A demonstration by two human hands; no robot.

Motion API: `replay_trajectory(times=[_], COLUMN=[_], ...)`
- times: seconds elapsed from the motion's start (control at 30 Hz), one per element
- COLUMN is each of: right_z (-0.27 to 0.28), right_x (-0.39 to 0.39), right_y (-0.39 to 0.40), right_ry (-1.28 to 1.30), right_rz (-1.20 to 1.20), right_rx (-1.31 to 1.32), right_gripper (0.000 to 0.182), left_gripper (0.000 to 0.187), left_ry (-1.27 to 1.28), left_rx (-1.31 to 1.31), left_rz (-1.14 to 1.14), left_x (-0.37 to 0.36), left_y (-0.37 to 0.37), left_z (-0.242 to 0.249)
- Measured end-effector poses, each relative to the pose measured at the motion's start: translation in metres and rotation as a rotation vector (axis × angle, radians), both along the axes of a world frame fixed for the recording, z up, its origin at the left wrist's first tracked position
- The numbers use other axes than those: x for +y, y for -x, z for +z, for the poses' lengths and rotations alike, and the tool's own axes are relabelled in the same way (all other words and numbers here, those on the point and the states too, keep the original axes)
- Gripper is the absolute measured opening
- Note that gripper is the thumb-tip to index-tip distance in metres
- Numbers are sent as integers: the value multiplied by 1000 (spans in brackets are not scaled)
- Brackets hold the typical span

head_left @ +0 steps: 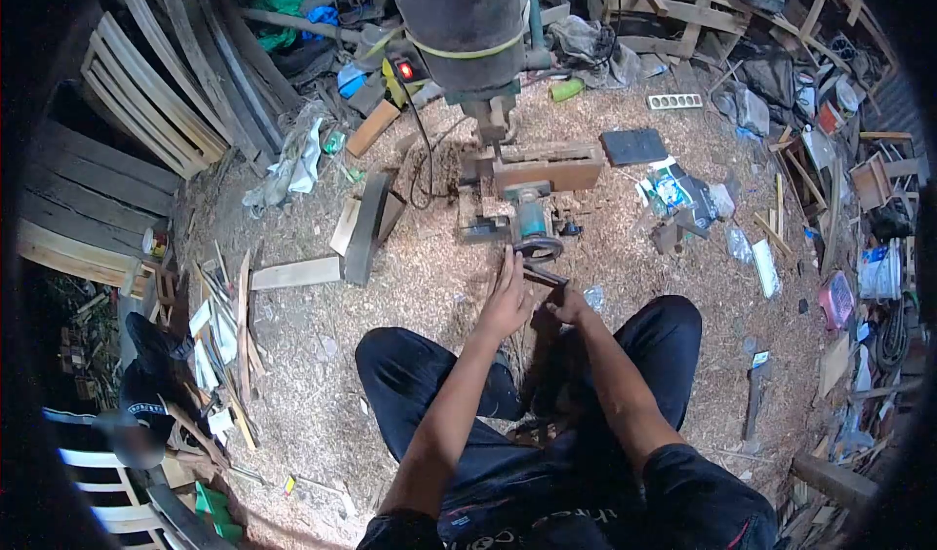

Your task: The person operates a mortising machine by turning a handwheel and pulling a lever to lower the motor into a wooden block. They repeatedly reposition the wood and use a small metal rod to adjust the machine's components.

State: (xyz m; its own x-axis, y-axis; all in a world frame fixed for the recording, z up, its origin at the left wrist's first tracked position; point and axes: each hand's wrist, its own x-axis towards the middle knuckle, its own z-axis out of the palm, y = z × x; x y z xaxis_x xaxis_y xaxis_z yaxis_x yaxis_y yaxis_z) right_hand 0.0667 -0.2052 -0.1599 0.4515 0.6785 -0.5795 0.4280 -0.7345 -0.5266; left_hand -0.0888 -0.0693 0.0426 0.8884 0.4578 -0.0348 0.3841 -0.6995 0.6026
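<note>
A large drilling or mortising machine (pixel 459 33) stands in front of me, its bit down at a wooden block (pixel 551 171) held on the machine's table. Below the block is a green-blue vise body (pixel 532 220) with a dark handwheel (pixel 539 248). My left hand (pixel 506 306) has its fingers stretched forward to the near left side of the wheel; whether they touch its rim is hard to tell. My right hand (pixel 572 306) is closed around the near end of a dark lever (pixel 545 276) just below the wheel.
Wood shavings cover the floor. Boards (pixel 303 272) lie to the left, and a dark slab (pixel 634 147) lies right of the block. A power strip (pixel 674 102) is farther back. At lower left another person (pixel 151 394) bends beside thin wood strips (pixel 244 325).
</note>
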Motion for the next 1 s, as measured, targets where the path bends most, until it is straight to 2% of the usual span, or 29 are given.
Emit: replay_trajectory(times=[0.03,0.13,0.17,0.37,0.47,0.57,0.67,0.77,0.8,0.87,0.9,0.97,1.0], right_z=[-2,-1,-15,-30,-35,-37,-27,-15,-9,40,66,188,232], right_x=[-2,-2,2,8,-3,-3,-5,4,6,17,26,46,56], right_y=[6,-2,-5,-13,-21,-26,-16,-15,-21,-35,-43,-47,-50], right_ry=[-105,-316,-319,-309,-347,-296,-378,-271,-323,-436,-628,-830,-933], right_rz=[-43,-304,-314,-452,-506,-515,-556,-613,-593,-556,-564,-574,-537], right_rx=[-109,43,-26,-266,-208,-141,-224,-197,-280,-452,-487,-370,-443], right_gripper=[103,87,71,38,33,30,30,31,32,34,33,31,30], left_gripper=[78,78,76,74,75,77,82,76,72,64,48,41,38], left_ry=[72,6,187,230,206,305,201,197,224,269,-5,-70,-98], left_rx=[-17,-44,-119,-145,-158,-161,-132,-169,-129,-56,-289,-462,-544], left_rz=[36,100,129,72,45,72,51,55,100,182,226,329,382], left_x=[-2,6,9,22,24,24,26,28,32,48,61,79,85], left_y=[0,-4,-6,-13,-11,-9,-8,-6,-7,-8,-12,-25,-30], left_z=[4,3,5,-2,-6,-5,-7,6,14,52,51,103,132])
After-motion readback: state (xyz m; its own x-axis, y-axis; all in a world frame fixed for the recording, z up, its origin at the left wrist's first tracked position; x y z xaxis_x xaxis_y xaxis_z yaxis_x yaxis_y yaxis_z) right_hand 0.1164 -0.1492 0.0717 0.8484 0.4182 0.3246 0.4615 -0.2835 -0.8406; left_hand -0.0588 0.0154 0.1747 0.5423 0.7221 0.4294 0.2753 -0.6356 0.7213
